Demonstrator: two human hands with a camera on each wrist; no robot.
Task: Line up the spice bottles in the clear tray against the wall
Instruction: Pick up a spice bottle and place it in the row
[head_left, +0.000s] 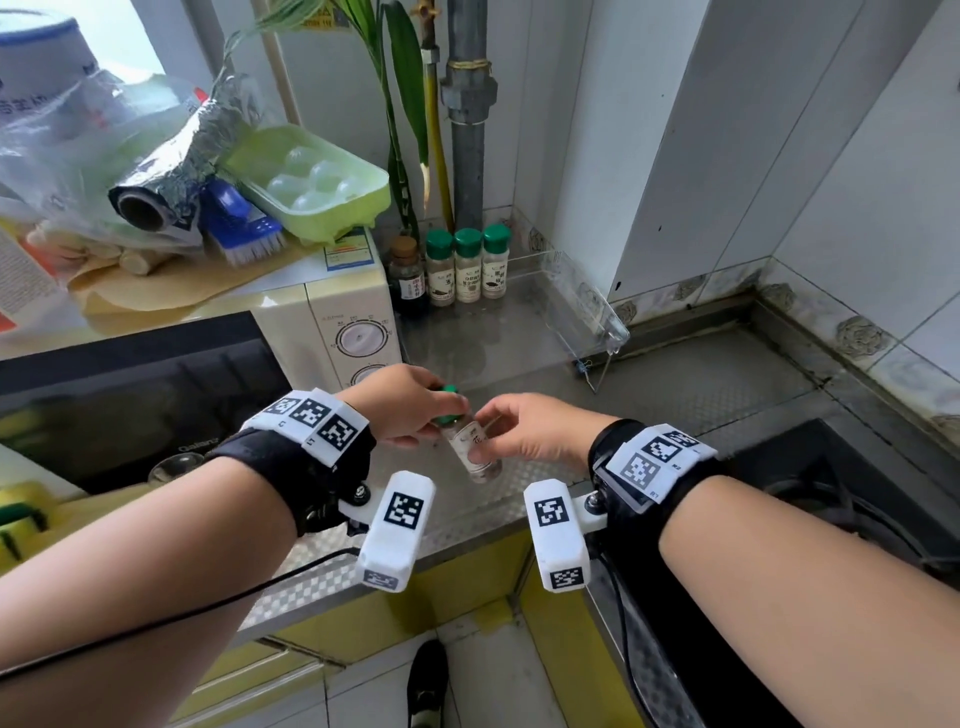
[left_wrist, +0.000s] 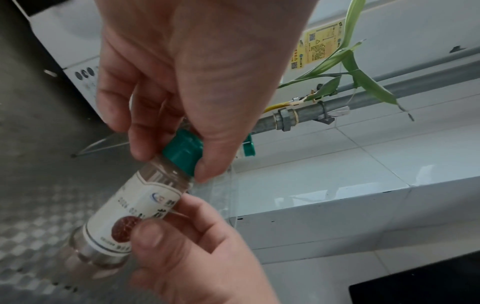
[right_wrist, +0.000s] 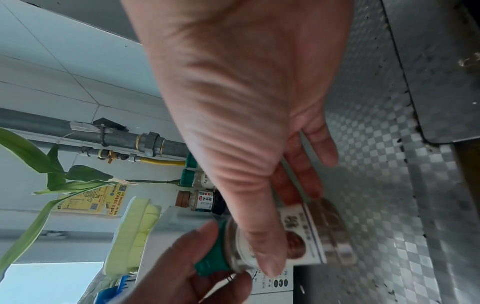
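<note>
At the centre of the head view, above the counter (head_left: 675, 384), both hands share one spice bottle (head_left: 470, 447). The left hand (head_left: 402, 402) pinches its green cap (left_wrist: 183, 152) with fingertips and thumb; the right hand (head_left: 530, 431) pinches the labelled glass body lower down. The bottle is tilted, cap toward the upper left, and clear of the counter.

Further up the frame, the clear tray (head_left: 582, 296) stands against the wall. At its left end four bottles stand upright in a row: one dark, brown-capped bottle (head_left: 408, 278) and three green-capped ones (head_left: 467, 265), side by side.

So the job looks well along: four are placed, and this one still needs standing beside them, where the tray has free room to the right. No other loose bottles show.
</note>
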